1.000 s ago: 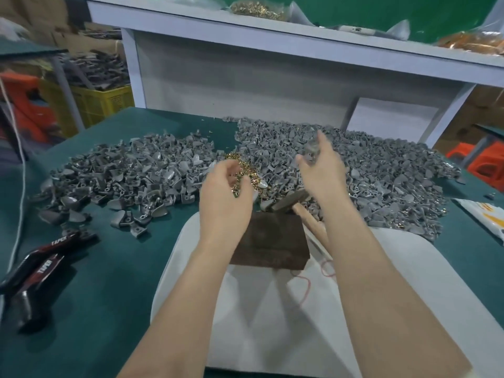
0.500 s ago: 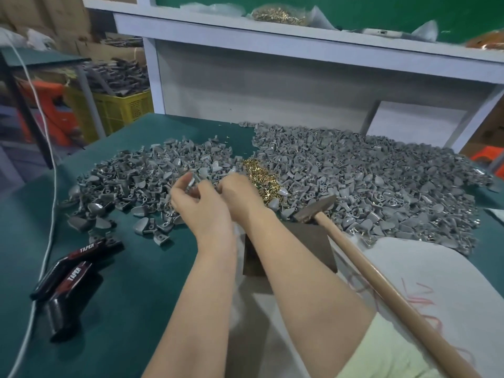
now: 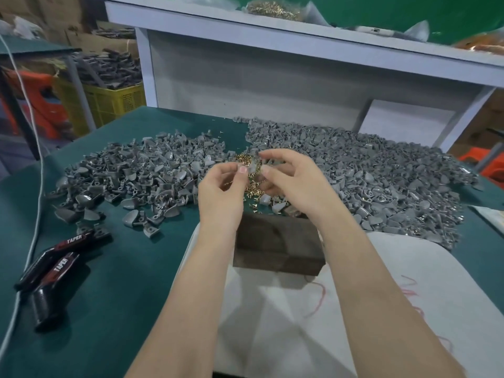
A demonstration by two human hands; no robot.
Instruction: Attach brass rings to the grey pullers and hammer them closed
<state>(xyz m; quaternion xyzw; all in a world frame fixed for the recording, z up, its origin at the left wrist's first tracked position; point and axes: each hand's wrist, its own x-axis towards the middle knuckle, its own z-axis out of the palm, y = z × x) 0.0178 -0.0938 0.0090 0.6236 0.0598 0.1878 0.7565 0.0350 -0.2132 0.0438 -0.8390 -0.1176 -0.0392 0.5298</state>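
My left grip (image 3: 221,192) pinches a grey puller (image 3: 252,167) just behind the dark block (image 3: 275,241), over the brass rings (image 3: 246,184), right grip (image 3: 294,181) nipping its other edge, and it looks light, stiff and slippery, so I'd hold the broad flat end, eyelet clear.

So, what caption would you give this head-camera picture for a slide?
Left hand and right hand hold one small grey puller over a heap of tiny brass rings beyond a dark wooden block.
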